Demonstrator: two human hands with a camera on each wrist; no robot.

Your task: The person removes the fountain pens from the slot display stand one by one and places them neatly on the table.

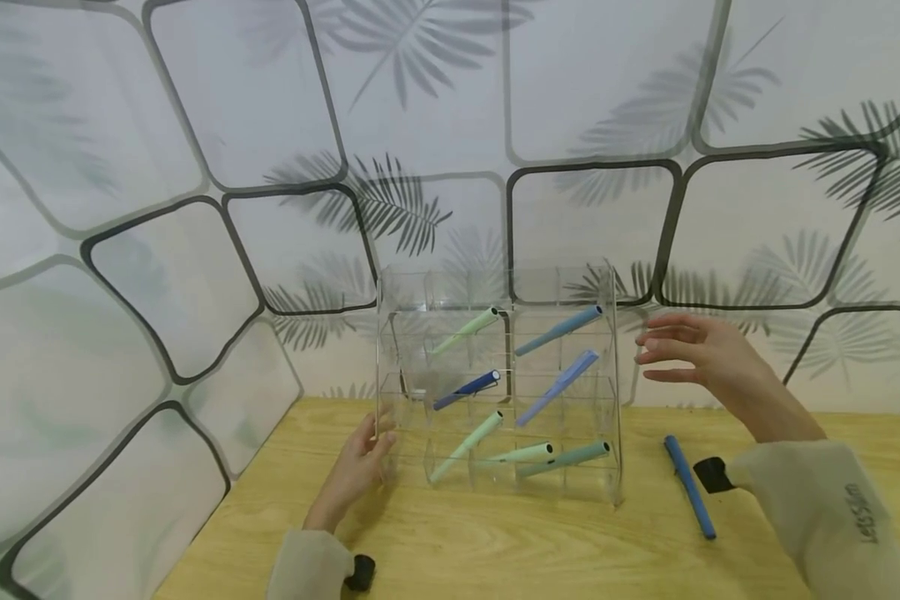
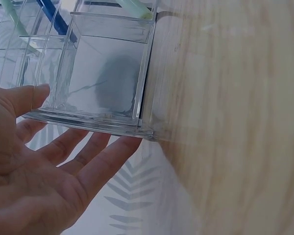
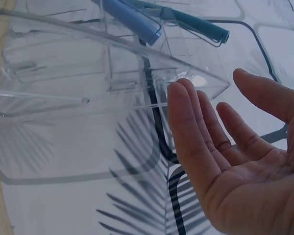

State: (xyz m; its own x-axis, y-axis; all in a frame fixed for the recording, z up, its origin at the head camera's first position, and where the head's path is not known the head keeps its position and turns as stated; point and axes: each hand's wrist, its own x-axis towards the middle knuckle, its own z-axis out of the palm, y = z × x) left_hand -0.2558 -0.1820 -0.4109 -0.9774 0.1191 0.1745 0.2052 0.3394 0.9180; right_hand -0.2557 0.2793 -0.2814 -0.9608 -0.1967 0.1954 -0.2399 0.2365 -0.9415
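Loose blue pen [image 1: 690,487]: laid on the worktop [image 1: 510,546], right of the clear rack [image 1: 450,287]; its long axis is slanted, far end leftward, near end rightward.
Right-hand grip [image 1: 712,358]: raised off the rack's right side, beyond the pen and nearer to it; thumb and fingers are parted, nothing is held.
Left-hand grip [image 1: 356,467]: clamped on the rack's left edge.
Rack compartments: seven pens [image 1: 557,388] are held aslant, two, two and three downward.

Before me, a yellow wood-grain table [image 1: 450,550] carries 1 clear upright rack [image 1: 508,398] and, to its right, 1 blue pen [image 1: 690,485].
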